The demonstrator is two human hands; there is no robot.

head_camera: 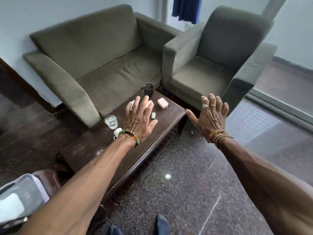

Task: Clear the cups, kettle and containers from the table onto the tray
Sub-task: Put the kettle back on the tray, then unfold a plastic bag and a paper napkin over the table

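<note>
A dark wooden coffee table (94,155) stands in front of me. On its far end are a dark glass cup (148,91), a pink lidded container (163,102), a small white container (153,115) and a clear glass (111,122). A white cup (117,132) shows beside my left wrist. My left hand (139,119) hovers above the table with fingers spread, holding nothing, and it hides other pale items behind it. My right hand (210,116) is open too, held off the table's right edge above the floor. I see no tray or kettle.
A grey two-seat sofa (101,65) and a grey armchair (211,65) close in the table's far side. Speckled stone floor (177,192) lies to the right. A pale bag or bundle (20,197) sits at the lower left.
</note>
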